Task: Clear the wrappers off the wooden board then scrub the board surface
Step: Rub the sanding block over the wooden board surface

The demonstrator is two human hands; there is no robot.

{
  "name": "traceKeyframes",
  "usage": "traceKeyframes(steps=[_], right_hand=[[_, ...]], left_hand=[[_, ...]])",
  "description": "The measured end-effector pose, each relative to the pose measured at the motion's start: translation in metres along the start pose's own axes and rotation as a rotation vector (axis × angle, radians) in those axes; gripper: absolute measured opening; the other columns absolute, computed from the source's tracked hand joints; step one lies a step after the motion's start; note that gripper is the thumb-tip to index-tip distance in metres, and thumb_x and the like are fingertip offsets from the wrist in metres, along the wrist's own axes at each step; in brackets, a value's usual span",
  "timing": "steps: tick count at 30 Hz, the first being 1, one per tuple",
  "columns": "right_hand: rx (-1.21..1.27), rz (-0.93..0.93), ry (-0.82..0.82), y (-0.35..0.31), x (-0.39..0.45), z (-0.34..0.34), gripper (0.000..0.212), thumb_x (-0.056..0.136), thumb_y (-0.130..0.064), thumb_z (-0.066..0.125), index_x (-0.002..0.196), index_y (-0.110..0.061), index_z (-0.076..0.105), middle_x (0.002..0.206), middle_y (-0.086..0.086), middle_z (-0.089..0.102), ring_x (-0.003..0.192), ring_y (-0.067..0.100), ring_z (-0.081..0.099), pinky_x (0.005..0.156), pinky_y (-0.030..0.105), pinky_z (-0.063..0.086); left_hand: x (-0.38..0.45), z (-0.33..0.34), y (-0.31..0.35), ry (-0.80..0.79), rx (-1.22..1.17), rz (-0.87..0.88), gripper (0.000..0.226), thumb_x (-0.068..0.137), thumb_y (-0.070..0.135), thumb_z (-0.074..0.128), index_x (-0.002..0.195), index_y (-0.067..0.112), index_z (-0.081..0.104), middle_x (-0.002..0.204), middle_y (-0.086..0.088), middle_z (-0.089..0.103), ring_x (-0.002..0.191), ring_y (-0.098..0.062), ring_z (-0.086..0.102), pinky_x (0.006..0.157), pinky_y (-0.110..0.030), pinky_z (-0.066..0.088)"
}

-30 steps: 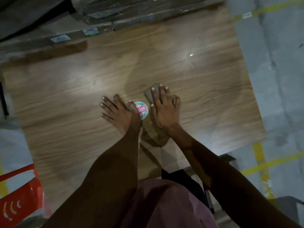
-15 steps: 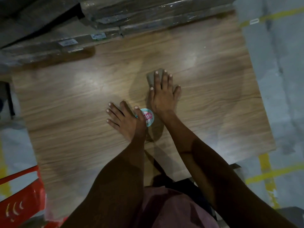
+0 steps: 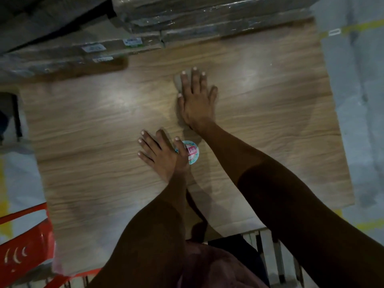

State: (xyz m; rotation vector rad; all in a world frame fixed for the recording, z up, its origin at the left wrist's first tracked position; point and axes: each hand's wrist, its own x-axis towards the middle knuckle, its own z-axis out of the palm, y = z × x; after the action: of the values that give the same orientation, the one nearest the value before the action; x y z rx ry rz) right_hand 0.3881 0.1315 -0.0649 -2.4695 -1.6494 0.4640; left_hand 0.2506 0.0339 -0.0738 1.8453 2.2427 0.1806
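A large wooden board (image 3: 270, 125) with light grain fills the middle of the view. My right hand (image 3: 196, 100) lies flat on a grey scrub pad (image 3: 177, 81), pressing it onto the board; only the pad's far left corner shows past the fingers. My left hand (image 3: 161, 154) rests palm down nearer to me, fingers spread. Its thumb lies on a round teal and pink sticker (image 3: 192, 152) on the board. No loose wrappers show on the surface.
Plastic-wrapped flat packs (image 3: 187, 21) with white labels are stacked along the board's far edge. A red plastic crate (image 3: 25, 248) sits at the lower left. Grey floor with yellow tape lines (image 3: 353, 28) lies to the right. A white frame (image 3: 268, 248) stands under the near edge.
My right hand has slid the pad away from me across the board, from beside the sticker to well beyond it. My left hand has stayed by the sticker.
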Motion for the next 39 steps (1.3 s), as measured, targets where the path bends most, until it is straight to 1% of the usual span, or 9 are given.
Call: traceKeyframes(steps=[3, 9, 14, 19, 23, 28, 32, 34, 39], right_hand=[[-0.058, -0.117, 0.008, 0.006, 0.013, 0.0, 0.068, 0.101, -0.045, 0.031, 0.164, -0.026, 0.016, 0.173, 0.009, 0.011, 0.158, 0.034, 0.013, 0.118, 0.062, 0.018], [0.056, 0.22, 0.1, 0.007, 0.038, -0.005, 0.068, 0.104, -0.048, 0.023, 0.165, -0.022, 0.01, 0.173, 0.012, 0.006, 0.159, 0.035, 0.007, 0.122, 0.064, 0.014], [-0.019, -0.031, 0.048, 0.017, 0.052, -0.011, 0.065, 0.105, -0.048, 0.023, 0.165, -0.025, 0.012, 0.173, 0.011, 0.007, 0.158, 0.035, 0.008, 0.122, 0.062, 0.013], [0.111, 0.276, 0.142, 0.014, 0.069, -0.012, 0.065, 0.104, -0.046, 0.022, 0.165, -0.024, 0.012, 0.173, 0.011, 0.005, 0.158, 0.037, 0.006, 0.123, 0.064, 0.011], [0.038, 0.066, 0.072, 0.013, 0.073, -0.016, 0.064, 0.105, -0.044, 0.024, 0.165, -0.025, 0.012, 0.173, 0.012, 0.004, 0.158, 0.037, 0.005, 0.121, 0.063, 0.013], [0.062, 0.086, 0.084, 0.018, 0.079, -0.018, 0.063, 0.106, -0.044, 0.026, 0.165, -0.026, 0.013, 0.173, 0.009, 0.006, 0.159, 0.035, 0.004, 0.122, 0.063, 0.011], [-0.012, -0.03, 0.051, 0.029, 0.077, -0.022, 0.063, 0.105, -0.044, 0.026, 0.165, -0.028, 0.012, 0.173, 0.008, 0.007, 0.159, 0.034, 0.007, 0.121, 0.062, 0.013], [0.025, 0.038, 0.099, 0.048, 0.08, -0.026, 0.063, 0.105, -0.045, 0.026, 0.165, -0.027, 0.013, 0.173, 0.009, 0.01, 0.159, 0.035, 0.008, 0.122, 0.06, 0.013], [0.098, 0.371, 0.156, 0.065, 0.084, -0.029, 0.065, 0.105, -0.044, 0.022, 0.165, -0.025, 0.01, 0.173, 0.01, 0.005, 0.159, 0.035, 0.003, 0.124, 0.062, 0.009]], left_hand=[[-0.001, 0.001, 0.0, 0.016, 0.012, 0.005, 0.067, 0.096, 0.051, 0.048, 0.152, 0.014, 0.039, 0.168, -0.016, 0.022, 0.156, -0.037, 0.019, 0.124, -0.06, 0.015], [-0.001, 0.0, 0.002, 0.019, 0.0, 0.009, 0.065, 0.096, 0.051, 0.046, 0.151, 0.016, 0.038, 0.169, -0.015, 0.02, 0.157, -0.037, 0.017, 0.124, -0.06, 0.013], [-0.002, 0.001, 0.001, 0.007, 0.021, 0.007, 0.065, 0.097, 0.051, 0.048, 0.151, 0.016, 0.039, 0.169, -0.015, 0.019, 0.157, -0.036, 0.016, 0.125, -0.059, 0.012], [-0.002, 0.0, 0.001, 0.003, 0.017, 0.012, 0.063, 0.098, 0.052, 0.045, 0.151, 0.018, 0.038, 0.17, -0.014, 0.018, 0.157, -0.036, 0.014, 0.126, -0.059, 0.01], [-0.002, 0.0, 0.001, 0.01, 0.034, 0.011, 0.063, 0.098, 0.051, 0.044, 0.151, 0.017, 0.041, 0.169, -0.015, 0.019, 0.157, -0.036, 0.016, 0.125, -0.059, 0.012], [-0.001, 0.001, 0.001, 0.019, 0.038, 0.008, 0.063, 0.098, 0.051, 0.044, 0.151, 0.018, 0.042, 0.17, -0.015, 0.019, 0.157, -0.036, 0.016, 0.125, -0.06, 0.012], [-0.001, 0.001, 0.0, 0.02, 0.044, 0.002, 0.063, 0.096, 0.051, 0.046, 0.15, 0.017, 0.044, 0.169, -0.014, 0.021, 0.156, -0.035, 0.017, 0.125, -0.059, 0.012], [-0.002, 0.001, 0.0, 0.017, 0.047, 0.005, 0.064, 0.096, 0.052, 0.044, 0.151, 0.018, 0.043, 0.169, -0.014, 0.02, 0.157, -0.035, 0.016, 0.125, -0.059, 0.012], [-0.001, -0.001, 0.002, 0.005, 0.036, 0.001, 0.064, 0.096, 0.053, 0.04, 0.151, 0.02, 0.042, 0.17, -0.014, 0.019, 0.157, -0.035, 0.015, 0.125, -0.059, 0.012]])
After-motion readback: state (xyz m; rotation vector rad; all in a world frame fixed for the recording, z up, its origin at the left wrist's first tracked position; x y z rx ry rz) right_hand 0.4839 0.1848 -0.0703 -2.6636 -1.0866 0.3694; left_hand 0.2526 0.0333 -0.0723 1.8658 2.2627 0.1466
